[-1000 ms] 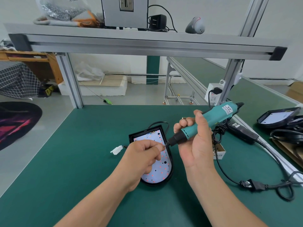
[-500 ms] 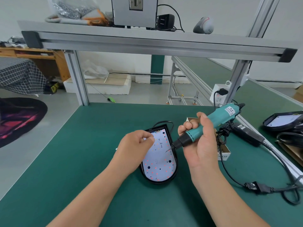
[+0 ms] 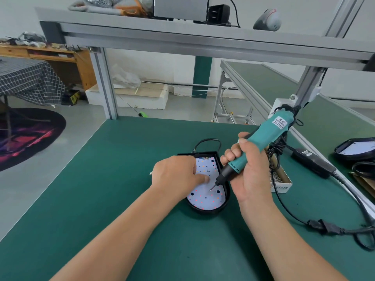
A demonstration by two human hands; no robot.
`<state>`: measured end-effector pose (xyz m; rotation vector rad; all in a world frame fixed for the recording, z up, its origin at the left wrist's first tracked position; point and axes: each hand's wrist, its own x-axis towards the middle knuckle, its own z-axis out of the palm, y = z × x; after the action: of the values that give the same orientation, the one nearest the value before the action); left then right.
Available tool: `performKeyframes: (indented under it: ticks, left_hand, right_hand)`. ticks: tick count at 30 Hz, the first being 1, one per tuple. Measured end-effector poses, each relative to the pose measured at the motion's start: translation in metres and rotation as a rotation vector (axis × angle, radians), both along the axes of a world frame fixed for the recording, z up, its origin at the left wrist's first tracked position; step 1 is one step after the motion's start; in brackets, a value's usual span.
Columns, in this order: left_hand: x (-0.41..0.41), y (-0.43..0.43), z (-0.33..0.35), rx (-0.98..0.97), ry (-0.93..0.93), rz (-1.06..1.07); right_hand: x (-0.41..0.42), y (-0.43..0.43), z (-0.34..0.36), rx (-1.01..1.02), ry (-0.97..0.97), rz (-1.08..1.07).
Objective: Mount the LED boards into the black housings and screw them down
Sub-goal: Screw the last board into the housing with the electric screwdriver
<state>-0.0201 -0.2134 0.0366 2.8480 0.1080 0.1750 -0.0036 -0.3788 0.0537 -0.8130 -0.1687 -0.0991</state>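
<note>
screwdriver [image 3: 267, 136] tip on led board [image 3: 203, 198]

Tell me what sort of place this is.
Likely a small electronics assembly workshop: a green-matted workbench under an aluminium frame, a corded electric screwdriver in the right hand, and an LED board sitting in a black housing.
</note>
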Motion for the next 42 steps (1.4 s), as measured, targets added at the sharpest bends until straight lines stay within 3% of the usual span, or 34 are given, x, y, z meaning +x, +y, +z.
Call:
performKeyframes:
  ticks: [21, 29, 42]
  left_hand:
    - [0.002, -0.005, 0.003, 0.085, 0.024, -0.030]
    - [0.000, -0.008, 0.004, 0.122, 0.003, -0.003]
    - [-0.003, -0.005, 0.008, 0.066, 0.034, -0.038]
  right_hand:
    - [-0.012, 0.017, -0.005, -0.349, -0.248, 0.084]
    - [-0.016, 0.021, -0.003, -0.483, -0.340, 0.240]
    - [-0.016, 0.004, 0.013, -0.250, -0.399, 0.193]
